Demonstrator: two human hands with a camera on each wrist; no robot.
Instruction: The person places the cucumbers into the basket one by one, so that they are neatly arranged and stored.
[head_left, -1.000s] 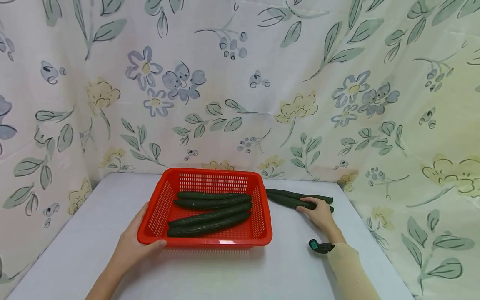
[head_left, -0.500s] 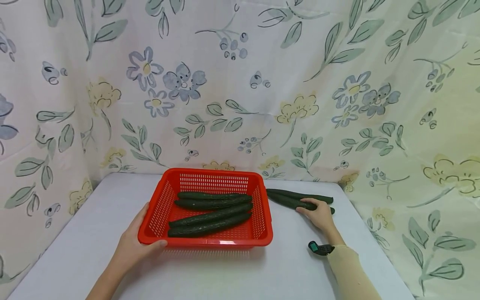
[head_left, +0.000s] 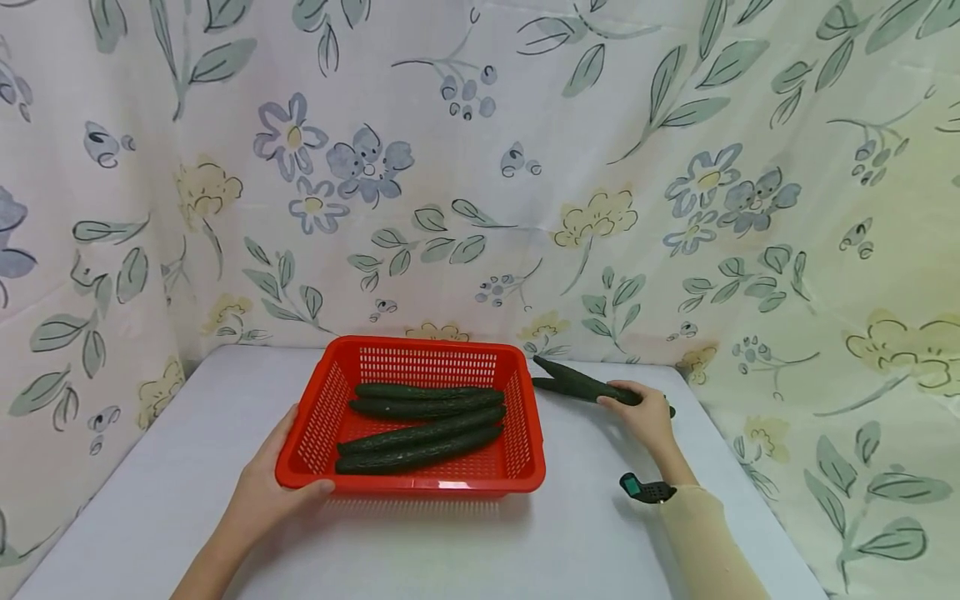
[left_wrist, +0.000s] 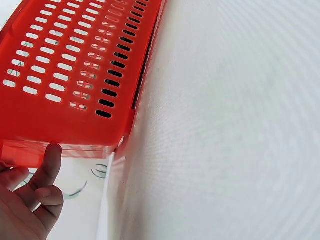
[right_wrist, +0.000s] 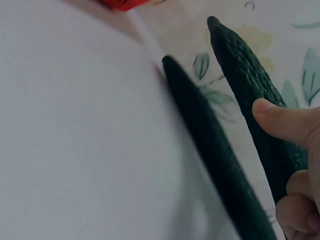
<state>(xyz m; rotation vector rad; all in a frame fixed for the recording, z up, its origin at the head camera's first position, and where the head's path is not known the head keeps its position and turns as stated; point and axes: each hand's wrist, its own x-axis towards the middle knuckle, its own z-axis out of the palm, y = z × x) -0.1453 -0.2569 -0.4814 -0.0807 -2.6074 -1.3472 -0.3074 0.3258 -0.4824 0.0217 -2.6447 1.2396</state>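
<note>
My right hand grips a long dark green cucumber at the right of the table, thumb on one side and fingers curled round the other. Its far end tilts up, clear of a second cucumber lying on the table beneath it. At the left, my left hand holds the near left corner of a red plastic basket, thumb on the front rim. In the left wrist view, fingertips touch the basket's end wall. Inside the basket lie several cucumbers, two towards the back and two towards the front.
The basket stands on a white-covered table, left of the loose cucumber. A floral curtain hangs right behind the table and along both sides. On the right wrist is a dark band.
My right hand has raised the cucumber off the table, its far end swinging upward and towards the back. The left hand and the basket have stayed in place.
</note>
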